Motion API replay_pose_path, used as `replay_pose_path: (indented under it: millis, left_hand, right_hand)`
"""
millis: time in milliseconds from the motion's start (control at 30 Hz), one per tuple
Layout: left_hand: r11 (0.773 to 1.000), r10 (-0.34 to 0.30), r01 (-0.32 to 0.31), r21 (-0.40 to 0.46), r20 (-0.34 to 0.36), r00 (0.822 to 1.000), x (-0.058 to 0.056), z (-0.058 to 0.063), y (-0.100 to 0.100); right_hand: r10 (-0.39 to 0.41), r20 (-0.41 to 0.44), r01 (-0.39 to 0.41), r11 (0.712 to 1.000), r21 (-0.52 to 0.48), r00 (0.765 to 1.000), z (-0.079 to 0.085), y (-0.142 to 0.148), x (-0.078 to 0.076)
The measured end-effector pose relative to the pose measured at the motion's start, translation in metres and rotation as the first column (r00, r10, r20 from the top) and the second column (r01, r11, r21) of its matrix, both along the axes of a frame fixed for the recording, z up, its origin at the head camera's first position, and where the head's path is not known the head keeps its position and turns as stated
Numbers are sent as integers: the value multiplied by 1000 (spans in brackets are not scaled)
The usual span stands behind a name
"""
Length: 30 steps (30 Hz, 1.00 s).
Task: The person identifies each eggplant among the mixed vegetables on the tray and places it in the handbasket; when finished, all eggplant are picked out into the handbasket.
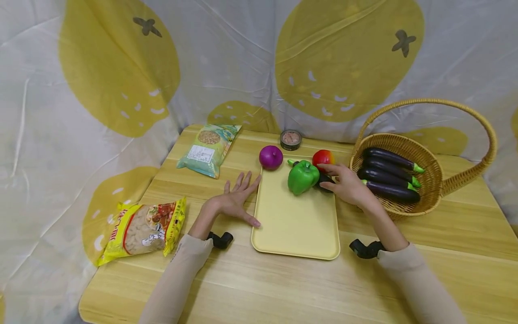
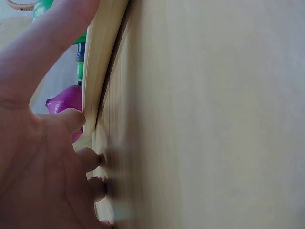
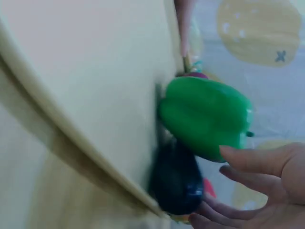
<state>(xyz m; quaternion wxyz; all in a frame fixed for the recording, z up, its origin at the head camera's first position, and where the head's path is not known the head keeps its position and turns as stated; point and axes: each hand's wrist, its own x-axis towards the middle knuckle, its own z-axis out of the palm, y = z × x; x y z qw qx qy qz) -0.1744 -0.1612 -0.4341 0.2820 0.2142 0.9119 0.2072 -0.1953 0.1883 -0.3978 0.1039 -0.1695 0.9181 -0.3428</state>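
Note:
My left hand [image 1: 232, 202] has its fingers spread at the left edge of a pale yellow tray [image 1: 291, 225], the thumb by the rim. On the tray, a green bell pepper [image 1: 301, 177] sits in front of a dark eggplant [image 3: 176, 181]. My right hand [image 1: 350, 184] is over the tray's right side, its fingers loosely bent. In the right wrist view the thumb is close to the pepper and other fingers are at the eggplant's end; I cannot tell whether they touch. A red-orange fruit [image 1: 322, 158] lies behind that hand, and a purple onion [image 1: 270, 157] at the tray's far left corner.
To the right stands a wicker basket [image 1: 439, 180] with a tall handle, holding three eggplants [image 1: 388, 173]. A small round tin [image 1: 291, 140] is at the back. On the left lie a green grain bag [image 1: 208, 150] and a yellow food bag [image 1: 143, 228].

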Motion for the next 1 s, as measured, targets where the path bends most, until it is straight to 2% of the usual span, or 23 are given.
replay_pose_path:
  millis: [233, 433, 533, 733, 1000]
  left_hand:
    - [1000, 2, -2, -5, 3, 1000, 0, 0, 0]
    - [1000, -3, 3, -7, -4, 1000, 0, -1, 1]
    - [1000, -2, 2, -4, -7, 1000, 0, -1, 1]
    - [1000, -6, 6, -7, -3, 1000, 0, -1, 1]
    - [1000, -4, 4, -9, -8, 1000, 0, -1, 1]
  right_hand:
    - [-86, -6, 86, 996, -1, 996, -18, -3, 3]
    - [-129, -6, 129, 992, 8, 992, -25, -4, 4]
    - [-133, -34, 133, 991, 18, 991, -27, -5, 4]
    - [-110, -101, 114, 993, 34, 989, -22, -6, 8]
    - [-116, -156, 126, 991, 52, 981, 5, -7, 16]
